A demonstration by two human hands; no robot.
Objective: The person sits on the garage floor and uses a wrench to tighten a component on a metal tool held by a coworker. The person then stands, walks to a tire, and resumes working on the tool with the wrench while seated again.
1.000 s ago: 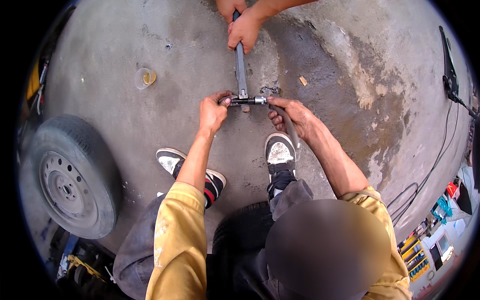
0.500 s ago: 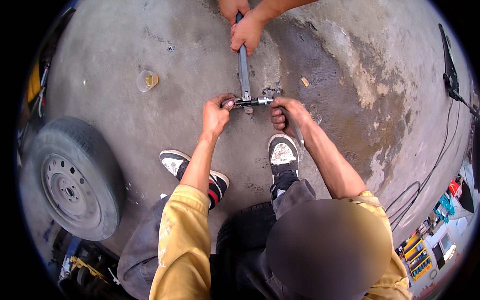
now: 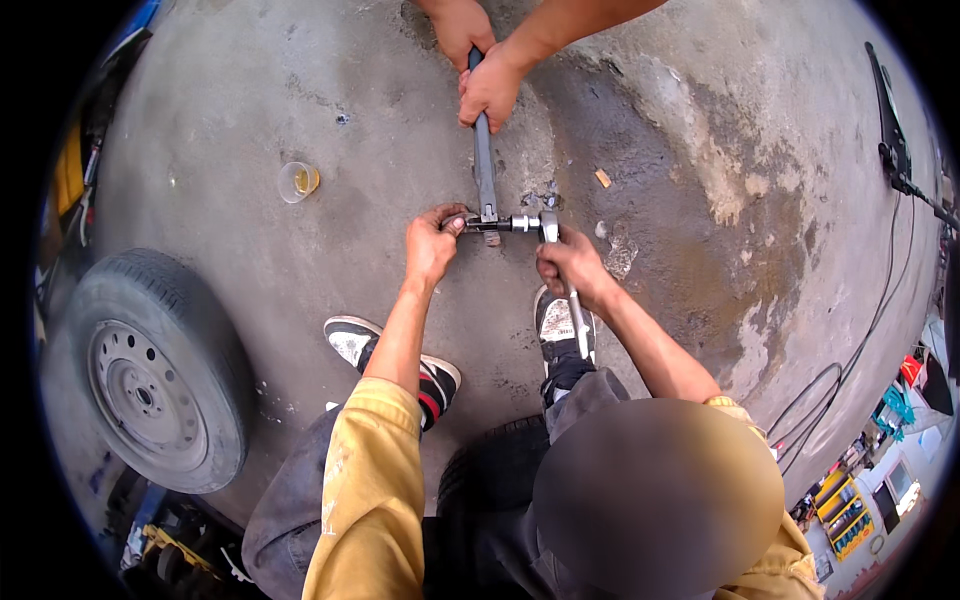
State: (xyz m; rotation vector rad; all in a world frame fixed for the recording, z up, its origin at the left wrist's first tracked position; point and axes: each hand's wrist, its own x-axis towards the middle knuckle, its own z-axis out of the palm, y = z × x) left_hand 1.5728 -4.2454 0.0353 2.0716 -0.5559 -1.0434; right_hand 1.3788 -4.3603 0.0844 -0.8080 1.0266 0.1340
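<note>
Head view: centre-frame, right grip (image 3: 572, 264) wraps a silver metal ratchet wrench (image 3: 549, 227); left grip (image 3: 432, 248) pinches a black metal part (image 3: 483, 227). If the co-worker's hands (image 3: 489, 88) tilt the grey metal bar (image 3: 484, 165), the silver cylindrical socket (image 3: 523, 223) might slip.

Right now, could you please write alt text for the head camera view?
A person's left hand holds one end of a dark metal part, while their right hand grips a ratchet wrench whose head meets a silver socket at the other end. Another person's hands hold a long-handled grey tool reaching to it; a wheel is at left.
</note>
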